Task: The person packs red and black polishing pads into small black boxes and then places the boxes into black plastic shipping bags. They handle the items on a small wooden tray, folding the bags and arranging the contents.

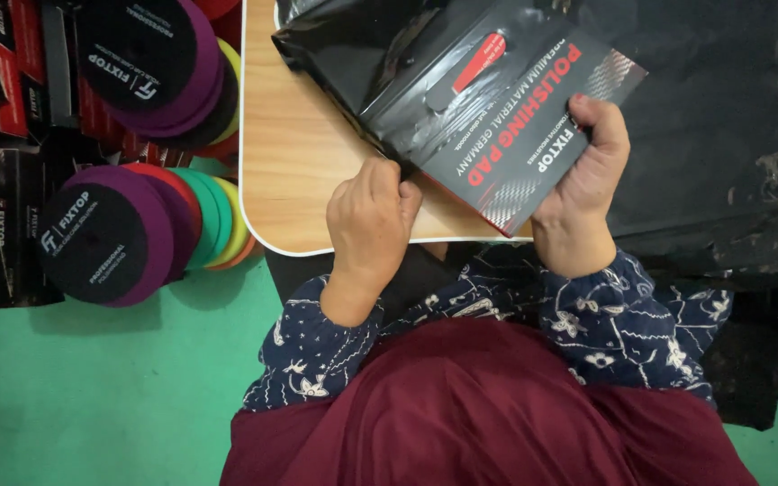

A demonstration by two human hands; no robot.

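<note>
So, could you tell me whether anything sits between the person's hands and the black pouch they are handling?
Nothing visible does. The left hand pinches the near edge of the black pouch, and the right hand grips its printed corner, both in direct contact. The pouch rests over the wooden table, with black sheeting lying beside it.
</note>
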